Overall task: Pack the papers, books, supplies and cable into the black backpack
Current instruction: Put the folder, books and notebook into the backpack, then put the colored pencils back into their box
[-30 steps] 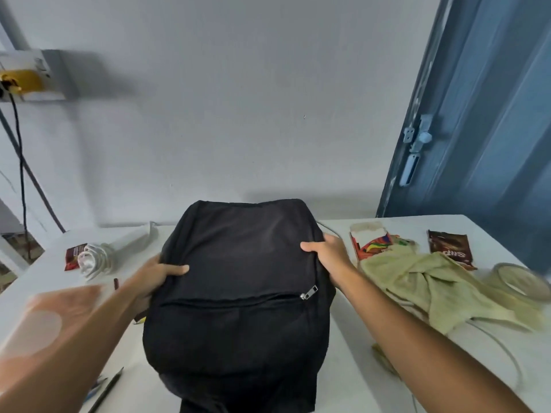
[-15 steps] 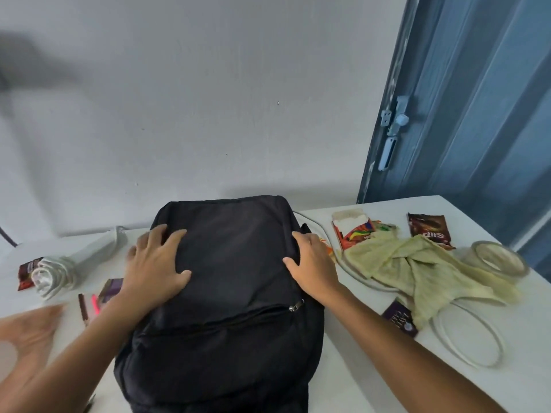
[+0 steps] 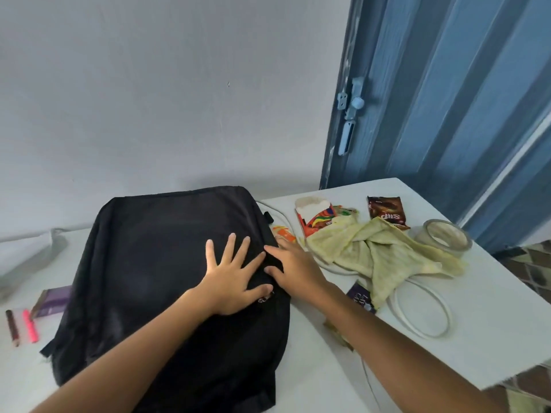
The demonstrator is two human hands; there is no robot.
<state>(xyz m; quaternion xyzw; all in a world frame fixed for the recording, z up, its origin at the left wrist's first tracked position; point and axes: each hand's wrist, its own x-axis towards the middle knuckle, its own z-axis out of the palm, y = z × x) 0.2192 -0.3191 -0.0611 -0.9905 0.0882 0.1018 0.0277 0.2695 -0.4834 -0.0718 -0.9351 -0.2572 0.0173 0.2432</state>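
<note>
White table (image 3: 492, 317) across the lower frame, grey wall behind, blue door (image 3: 447, 99) at upper right. Black backpack (image 3: 155, 263) flat at lower centre, filling most of the table's left half, zipper looking closed. Left hand (image 3: 235, 278) spread flat on the backpack's right side, fingers straight, gripping nothing, thumb tip by the zip pull. Right hand (image 3: 295, 269) at the backpack's right edge, just beside the left, fingers laid along the edge; whether pinching the fabric or only touching, cannot tell. Right of centre, crumpled yellow cloth (image 3: 378, 251), partly covering a looped white cable (image 3: 423, 317) at lower right. Tape roll (image 3: 447, 236) at the cloth's right end. Above the cloth, brown snack packet (image 3: 386, 210) and opened orange box (image 3: 316, 216). Purple card (image 3: 360, 296) poking from under the cloth beside the right forearm. At far left, purple packet (image 3: 52, 301) touching the backpack, then pink marker (image 3: 30, 326) and brown pencil (image 3: 12, 326) side by side.
</note>
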